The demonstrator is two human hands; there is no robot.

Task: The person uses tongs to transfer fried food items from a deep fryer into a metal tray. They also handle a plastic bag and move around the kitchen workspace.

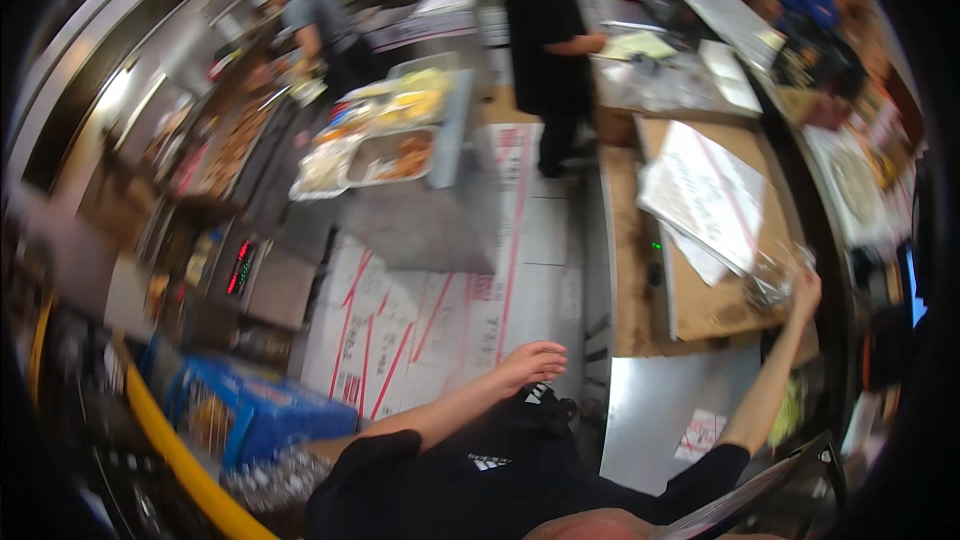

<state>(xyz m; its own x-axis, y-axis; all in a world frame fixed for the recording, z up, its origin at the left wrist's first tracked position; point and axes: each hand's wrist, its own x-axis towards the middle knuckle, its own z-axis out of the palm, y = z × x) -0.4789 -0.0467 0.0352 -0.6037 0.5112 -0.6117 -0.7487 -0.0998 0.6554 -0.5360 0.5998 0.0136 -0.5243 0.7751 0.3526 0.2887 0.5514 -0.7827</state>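
My right hand [806, 294] reaches out over the counter on the right and grips a crumpled clear plastic bag [772, 279]. Beside that bag, flat white paper bags [705, 195] printed with writing and a red stripe lie stacked at a slant on a brown cardboard-like board [694, 315]. My left hand [534, 367] hangs in front of my black shirt, fingers stretched out and holding nothing. Motion blur softens the fine detail around both hands.
Food trays [405, 105] stand on a steel counter to the left. A person in black [544, 52] stands ahead in the aisle; another [319, 26] works at the griddle side. Printed sheets [397, 345] cover the floor. A blue plastic crate [262, 405] sits low at left.
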